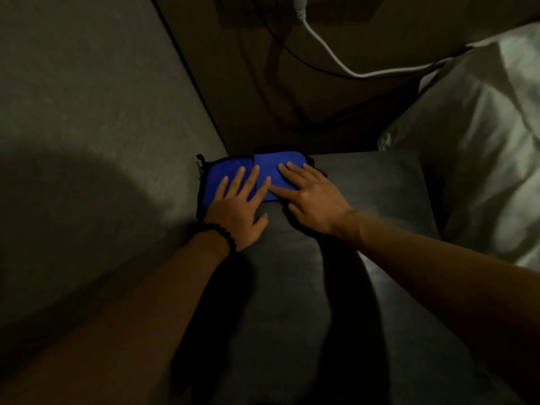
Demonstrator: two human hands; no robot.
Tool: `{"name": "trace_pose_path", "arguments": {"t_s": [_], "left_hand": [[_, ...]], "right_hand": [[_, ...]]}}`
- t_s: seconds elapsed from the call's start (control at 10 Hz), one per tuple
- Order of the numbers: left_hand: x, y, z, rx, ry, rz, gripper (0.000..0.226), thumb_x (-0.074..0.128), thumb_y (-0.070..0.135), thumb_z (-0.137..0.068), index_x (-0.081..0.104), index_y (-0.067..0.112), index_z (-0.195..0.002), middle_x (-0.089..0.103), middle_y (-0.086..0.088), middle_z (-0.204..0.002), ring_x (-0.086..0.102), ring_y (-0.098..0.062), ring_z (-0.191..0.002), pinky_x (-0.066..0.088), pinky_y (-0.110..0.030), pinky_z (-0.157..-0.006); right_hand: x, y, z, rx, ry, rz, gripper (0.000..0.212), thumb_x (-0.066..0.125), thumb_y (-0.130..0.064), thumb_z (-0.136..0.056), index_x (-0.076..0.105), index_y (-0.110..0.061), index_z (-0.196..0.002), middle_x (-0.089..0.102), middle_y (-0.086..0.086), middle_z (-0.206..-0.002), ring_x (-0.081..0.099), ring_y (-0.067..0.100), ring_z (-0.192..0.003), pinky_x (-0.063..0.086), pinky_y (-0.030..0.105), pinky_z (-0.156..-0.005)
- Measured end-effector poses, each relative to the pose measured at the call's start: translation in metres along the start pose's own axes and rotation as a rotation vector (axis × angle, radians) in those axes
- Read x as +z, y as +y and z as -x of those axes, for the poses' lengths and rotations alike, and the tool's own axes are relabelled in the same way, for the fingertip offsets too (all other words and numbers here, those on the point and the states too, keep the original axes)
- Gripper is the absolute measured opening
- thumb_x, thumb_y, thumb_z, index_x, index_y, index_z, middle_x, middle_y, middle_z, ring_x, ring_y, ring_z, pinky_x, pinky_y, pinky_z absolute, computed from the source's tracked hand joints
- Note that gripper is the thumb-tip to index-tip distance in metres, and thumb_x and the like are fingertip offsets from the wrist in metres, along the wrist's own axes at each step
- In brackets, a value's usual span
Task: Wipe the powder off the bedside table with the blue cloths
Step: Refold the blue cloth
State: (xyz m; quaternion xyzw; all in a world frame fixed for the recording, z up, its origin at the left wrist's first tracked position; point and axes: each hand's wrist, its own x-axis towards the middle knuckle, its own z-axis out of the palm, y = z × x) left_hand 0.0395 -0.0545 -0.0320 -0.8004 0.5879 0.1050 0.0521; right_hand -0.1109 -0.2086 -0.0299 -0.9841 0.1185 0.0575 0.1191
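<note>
Two blue cloths with dark edging lie side by side at the far left corner of the dark grey bedside table [365, 194]. My left hand [238, 207] presses flat, fingers spread, on the left cloth [226, 172]. My right hand [309, 195] lies flat with fingers spread on the right cloth [273, 163], which overlaps the left one slightly. A dark beaded bracelet sits on my left wrist. No powder is discernible on the tabletop in this dim light.
A grey wall [87, 112] runs close along the table's left side. A white pillow and bedding [473, 141] border the right side. A white cable [330, 54] and a black cable hang against the brown panel behind the table.
</note>
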Motion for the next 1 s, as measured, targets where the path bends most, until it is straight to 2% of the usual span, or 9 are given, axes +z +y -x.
{"name": "trace_pose_path", "arguments": {"t_s": [0.1,0.2,0.3,0.4,0.6,0.7,0.8,0.9,1.0], "left_hand": [[0.005,0.003,-0.001,-0.021,0.009,-0.002,0.075,0.03,0.061,-0.092,-0.002,0.032,-0.154,-0.011,-0.001,-0.163,-0.007,-0.031,-0.149,-0.001,-0.055,-0.118],[0.007,0.008,-0.003,-0.122,0.027,0.001,0.076,0.018,0.072,-0.087,-0.009,0.04,-0.151,-0.017,0.002,-0.162,-0.011,-0.041,-0.146,-0.001,-0.07,-0.109],[0.01,0.008,-0.006,-0.305,0.003,0.043,0.086,0.004,0.084,-0.074,-0.022,0.043,-0.145,-0.025,-0.001,-0.16,-0.017,-0.049,-0.142,0.001,-0.077,-0.104],[0.017,0.004,-0.005,-0.36,-0.045,0.025,0.098,-0.01,0.089,-0.062,-0.026,0.038,-0.145,-0.027,-0.006,-0.159,-0.019,-0.047,-0.142,0.003,-0.076,-0.105],[0.024,0.004,-0.008,-0.352,-0.075,0.04,0.104,0.01,0.09,-0.063,-0.025,0.036,-0.146,-0.031,-0.007,-0.157,-0.024,-0.047,-0.141,-0.002,-0.073,-0.107],[0.02,0.005,-0.01,-0.361,-0.119,0.037,0.1,0.022,0.086,-0.072,-0.024,0.037,-0.146,-0.032,-0.007,-0.157,-0.025,-0.046,-0.141,-0.003,-0.071,-0.108],[0.008,0.015,-0.008,-0.388,-0.078,0.084,0.084,0.022,0.071,-0.087,-0.016,0.032,-0.15,-0.025,-0.007,-0.16,-0.021,-0.041,-0.144,-0.005,-0.065,-0.112],[-0.006,0.03,-0.004,-0.397,0.022,0.219,0.067,0.017,0.053,-0.096,-0.005,0.026,-0.153,-0.015,-0.009,-0.162,-0.014,-0.032,-0.148,-0.007,-0.056,-0.118],[-0.022,0.054,0.001,-0.342,0.19,0.391,0.057,0.009,0.04,-0.1,-0.003,0.02,-0.153,-0.01,-0.008,-0.163,-0.013,-0.021,-0.149,-0.008,-0.044,-0.121]], "right_hand": [[-0.003,-0.01,0.0,0.07,0.021,-0.008,0.059,0.039,-0.04,-0.093,0.049,-0.022,-0.149,0.041,0.018,-0.157,0.039,0.036,-0.142,0.024,0.048,-0.117],[-0.003,-0.014,-0.012,0.15,0.137,-0.046,0.058,0.037,-0.038,-0.096,0.048,-0.009,-0.144,0.041,0.02,-0.157,0.041,0.036,-0.142,0.024,0.047,-0.119],[0.009,-0.02,-0.025,0.232,0.073,-0.02,0.065,0.022,-0.052,-0.106,0.013,-0.02,-0.163,0.0,0.015,-0.17,-0.002,0.029,-0.157,-0.003,0.045,-0.126],[0.02,-0.025,-0.027,0.258,-0.01,-0.002,0.067,0.009,-0.058,-0.104,-0.006,-0.027,-0.162,-0.018,0.013,-0.168,-0.02,0.029,-0.154,-0.013,0.047,-0.124],[0.026,-0.028,-0.02,0.265,-0.042,0.036,0.068,0.005,-0.059,-0.103,-0.012,-0.027,-0.161,-0.023,0.015,-0.167,-0.024,0.031,-0.153,-0.013,0.051,-0.123],[0.021,-0.028,-0.023,0.274,-0.098,0.019,0.07,0.004,-0.063,-0.102,-0.015,-0.029,-0.159,-0.026,0.013,-0.166,-0.026,0.03,-0.152,-0.014,0.051,-0.123],[0.013,-0.03,-0.026,0.306,-0.149,-0.051,0.067,0.006,-0.061,-0.103,-0.012,-0.031,-0.16,-0.025,0.011,-0.166,-0.026,0.028,-0.152,-0.016,0.049,-0.123],[-0.001,-0.036,-0.023,0.384,-0.111,-0.303,0.059,0.011,-0.053,-0.107,-0.001,-0.031,-0.162,-0.017,0.01,-0.169,-0.02,0.023,-0.154,-0.018,0.041,-0.121],[-0.02,-0.057,-0.016,0.475,0.15,-0.729,0.054,0.015,-0.047,-0.11,0.014,-0.029,-0.162,0.001,0.01,-0.171,-0.006,0.018,-0.156,-0.009,0.032,-0.121]]}}
